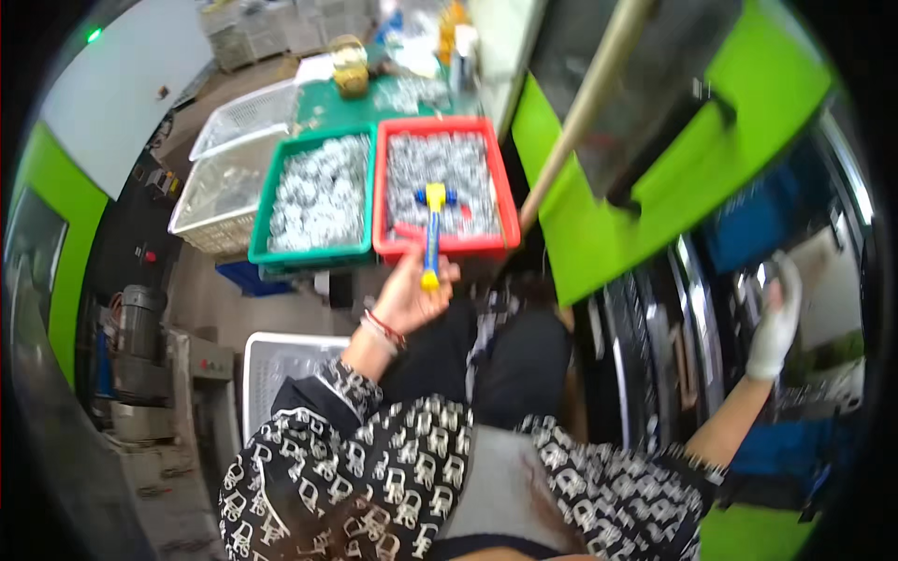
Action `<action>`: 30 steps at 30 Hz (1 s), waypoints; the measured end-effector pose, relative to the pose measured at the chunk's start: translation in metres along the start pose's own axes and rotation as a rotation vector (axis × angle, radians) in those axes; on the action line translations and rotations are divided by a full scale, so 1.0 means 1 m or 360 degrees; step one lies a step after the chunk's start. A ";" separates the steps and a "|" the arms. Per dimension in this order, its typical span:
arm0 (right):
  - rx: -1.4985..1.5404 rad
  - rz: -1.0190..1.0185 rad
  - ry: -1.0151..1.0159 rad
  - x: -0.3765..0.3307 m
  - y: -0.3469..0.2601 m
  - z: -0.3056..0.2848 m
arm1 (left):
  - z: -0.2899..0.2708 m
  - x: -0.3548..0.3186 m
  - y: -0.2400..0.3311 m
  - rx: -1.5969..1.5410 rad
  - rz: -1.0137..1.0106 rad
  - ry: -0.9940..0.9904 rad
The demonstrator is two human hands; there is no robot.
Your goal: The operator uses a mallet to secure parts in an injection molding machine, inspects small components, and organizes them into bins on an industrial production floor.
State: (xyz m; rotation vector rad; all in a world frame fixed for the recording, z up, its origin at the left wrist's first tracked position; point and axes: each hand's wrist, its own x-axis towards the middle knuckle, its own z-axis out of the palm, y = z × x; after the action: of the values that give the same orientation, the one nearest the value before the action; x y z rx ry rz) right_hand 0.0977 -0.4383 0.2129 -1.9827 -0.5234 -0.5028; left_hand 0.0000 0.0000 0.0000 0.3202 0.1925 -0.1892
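Observation:
My left hand (pixel 409 297) is bare, with red bands at the wrist, and grips the blue and yellow handle of a small mallet (pixel 432 229). The mallet's yellow head lies over the red tray (pixel 505 217) full of small shiny metal parts. Beside it on the left stands a green tray (pixel 261 234) with the same silvery parts. My right hand (pixel 776 327) wears a white glove and reaches far right into the green machine (pixel 599 245), toward its dark inner part. What the gloved fingers touch is blurred.
White mesh baskets (pixel 217 201) stand left of the green tray, another white basket (pixel 264 360) sits below by my left arm. A wooden pole (pixel 580 112) leans across the machine. Grey motor and cabinet (pixel 140 346) at far left. A cluttered green bench (pixel 323 105) lies behind the trays.

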 end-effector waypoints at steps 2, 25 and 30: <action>-0.0008 -0.0462 -0.0275 0.027 -0.034 0.024 | 0.014 0.011 0.002 0.0168 -0.0020 0.0160; 0.1708 0.0035 -0.0130 -0.106 -0.065 0.169 | 0.121 -0.041 -0.094 0.2172 0.0378 -0.1157; 0.1617 0.0353 0.0753 -0.061 -0.011 0.083 | 0.146 -0.006 -0.062 0.2332 0.0918 -0.0847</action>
State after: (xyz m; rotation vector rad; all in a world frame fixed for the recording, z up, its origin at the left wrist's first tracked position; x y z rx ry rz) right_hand 0.0517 -0.3682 0.1513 -0.8905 -0.1770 -0.4213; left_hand 0.0043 -0.1045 0.1194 1.7282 -0.6225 0.2031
